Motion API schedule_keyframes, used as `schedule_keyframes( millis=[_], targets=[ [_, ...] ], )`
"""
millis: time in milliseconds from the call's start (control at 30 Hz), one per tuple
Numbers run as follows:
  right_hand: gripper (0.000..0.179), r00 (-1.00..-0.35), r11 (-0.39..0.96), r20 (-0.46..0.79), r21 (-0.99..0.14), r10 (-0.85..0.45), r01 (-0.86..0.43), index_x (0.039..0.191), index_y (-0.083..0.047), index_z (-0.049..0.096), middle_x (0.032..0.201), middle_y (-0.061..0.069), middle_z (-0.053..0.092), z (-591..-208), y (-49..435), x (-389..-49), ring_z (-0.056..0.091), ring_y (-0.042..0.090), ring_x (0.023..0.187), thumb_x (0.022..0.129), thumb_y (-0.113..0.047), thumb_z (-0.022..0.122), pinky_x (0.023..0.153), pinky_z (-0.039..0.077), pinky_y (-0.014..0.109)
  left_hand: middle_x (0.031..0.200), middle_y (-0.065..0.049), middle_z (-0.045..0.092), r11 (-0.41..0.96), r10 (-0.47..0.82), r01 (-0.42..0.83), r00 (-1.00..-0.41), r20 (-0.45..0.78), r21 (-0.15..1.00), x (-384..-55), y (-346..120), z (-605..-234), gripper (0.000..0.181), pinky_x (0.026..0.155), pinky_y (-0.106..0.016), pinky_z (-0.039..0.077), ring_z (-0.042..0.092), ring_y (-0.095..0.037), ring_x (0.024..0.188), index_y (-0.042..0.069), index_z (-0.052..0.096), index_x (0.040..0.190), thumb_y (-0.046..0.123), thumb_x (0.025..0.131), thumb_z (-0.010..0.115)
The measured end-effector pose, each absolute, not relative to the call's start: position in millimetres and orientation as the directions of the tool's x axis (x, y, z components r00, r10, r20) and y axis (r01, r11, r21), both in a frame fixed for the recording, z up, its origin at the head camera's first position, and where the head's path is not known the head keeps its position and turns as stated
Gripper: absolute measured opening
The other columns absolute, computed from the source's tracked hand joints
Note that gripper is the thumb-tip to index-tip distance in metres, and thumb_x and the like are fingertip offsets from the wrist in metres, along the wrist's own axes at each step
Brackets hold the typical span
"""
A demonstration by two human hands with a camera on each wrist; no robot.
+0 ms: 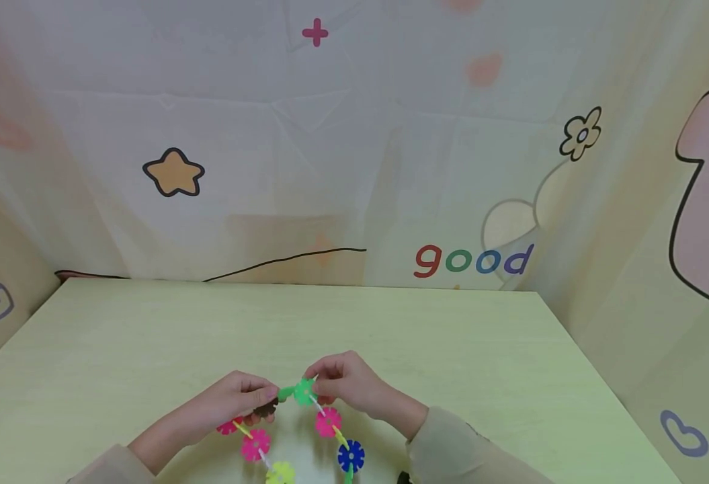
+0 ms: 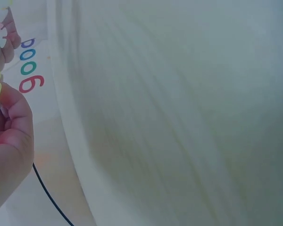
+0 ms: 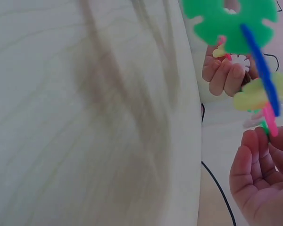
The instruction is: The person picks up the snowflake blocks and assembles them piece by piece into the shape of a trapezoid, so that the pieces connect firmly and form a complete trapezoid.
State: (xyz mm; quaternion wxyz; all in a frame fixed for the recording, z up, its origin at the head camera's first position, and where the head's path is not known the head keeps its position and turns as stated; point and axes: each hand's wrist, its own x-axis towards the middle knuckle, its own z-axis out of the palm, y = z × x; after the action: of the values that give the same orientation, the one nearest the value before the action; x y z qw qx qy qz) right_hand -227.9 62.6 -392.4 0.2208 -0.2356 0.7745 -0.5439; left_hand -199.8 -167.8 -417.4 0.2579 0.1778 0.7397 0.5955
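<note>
A chain of interlocking plastic snowflake discs hangs between both hands above the table. In the head view my left hand (image 1: 230, 400) pinches it by a dark brown disc (image 1: 266, 407). Thumb and fingers of my right hand (image 1: 357, 384) grip a green disc (image 1: 305, 392), and another green disc (image 1: 285, 393), seen edge-on, joins the two. From the left hand a pink disc (image 1: 255, 445) and a yellow disc (image 1: 280, 472) trail down; below the right hang a pink disc (image 1: 328, 421) and a blue disc (image 1: 351, 456). A large green disc (image 3: 240, 35) looms in the right wrist view.
The pale wooden table (image 1: 354, 323) spreads out under the hands. Printed cloth (image 1: 354, 168) hangs behind it and along both sides. At the bottom edge, right of the chain, a small black object (image 1: 404, 478) is partly cut off.
</note>
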Motion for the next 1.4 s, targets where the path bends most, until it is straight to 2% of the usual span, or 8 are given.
schedule_keyframes(
  millis=[267, 500, 800, 1067, 1400],
  targets=[
    [0.019, -0.804, 0.296, -0.065, -0.945, -0.591, -0.142, 0.097, 0.005, 0.064, 0.079, 0.018, 0.064, -383.5, 59.2, -229.3, 0.056, 0.008, 0.059, 0.083, -0.005, 0.055, 0.06, 0.05, 0.024, 0.072, 0.003, 0.06, 0.165, 0.549, -0.117, -0.814, -0.189, 0.979, -200.8, -167.8, -418.9, 0.048, 0.062, -0.025, 0.046, 0.05, -0.009, 0.064, -0.01, 0.055, 0.1, 0.035, 0.091, 0.044],
    [0.019, -0.812, 0.294, -0.084, -0.949, -0.578, -0.112, 0.097, 0.005, 0.064, 0.08, 0.014, 0.065, -376.4, 57.8, -228.5, 0.056, 0.007, 0.059, 0.083, -0.005, 0.056, 0.061, 0.051, 0.024, 0.071, 0.006, 0.061, 0.108, 0.569, -0.154, -0.8, -0.188, 0.982, -199.6, -168.7, -414.0, 0.042, 0.063, -0.021, 0.045, 0.052, -0.006, 0.064, -0.003, 0.059, 0.099, 0.034, 0.093, 0.042],
    [0.019, -0.814, 0.318, -0.117, -0.944, -0.569, -0.087, 0.098, 0.004, 0.064, 0.084, 0.017, 0.066, -372.5, 56.4, -227.9, 0.057, 0.007, 0.06, 0.084, -0.007, 0.057, 0.064, 0.052, 0.027, 0.069, 0.008, 0.063, 0.059, 0.605, -0.197, -0.773, -0.193, 0.979, -198.5, -170.5, -411.8, 0.035, 0.064, -0.019, 0.045, 0.056, -0.004, 0.065, 0.005, 0.062, 0.092, 0.034, 0.093, 0.041],
    [0.019, -0.815, 0.327, -0.139, -0.943, -0.563, -0.066, 0.098, 0.004, 0.064, 0.085, 0.016, 0.066, -373.5, 55.6, -228.6, 0.058, 0.008, 0.06, 0.084, -0.007, 0.056, 0.066, 0.053, 0.03, 0.07, 0.008, 0.063, 0.034, 0.621, -0.232, -0.757, -0.203, 0.972, -198.7, -171.6, -412.3, 0.035, 0.062, -0.017, 0.045, 0.055, -0.003, 0.064, 0.006, 0.063, 0.094, 0.032, 0.094, 0.039],
    [0.02, -0.807, 0.319, -0.132, -0.945, -0.575, -0.072, 0.099, 0.004, 0.064, 0.081, 0.013, 0.066, -369.8, 56.7, -226.9, 0.055, 0.008, 0.059, 0.084, -0.008, 0.056, 0.063, 0.051, 0.027, 0.068, 0.008, 0.062, 0.045, 0.61, -0.228, -0.764, -0.207, 0.973, -198.9, -171.6, -412.4, 0.037, 0.063, -0.018, 0.045, 0.055, -0.003, 0.065, 0.004, 0.063, 0.094, 0.033, 0.094, 0.04]
  ],
)
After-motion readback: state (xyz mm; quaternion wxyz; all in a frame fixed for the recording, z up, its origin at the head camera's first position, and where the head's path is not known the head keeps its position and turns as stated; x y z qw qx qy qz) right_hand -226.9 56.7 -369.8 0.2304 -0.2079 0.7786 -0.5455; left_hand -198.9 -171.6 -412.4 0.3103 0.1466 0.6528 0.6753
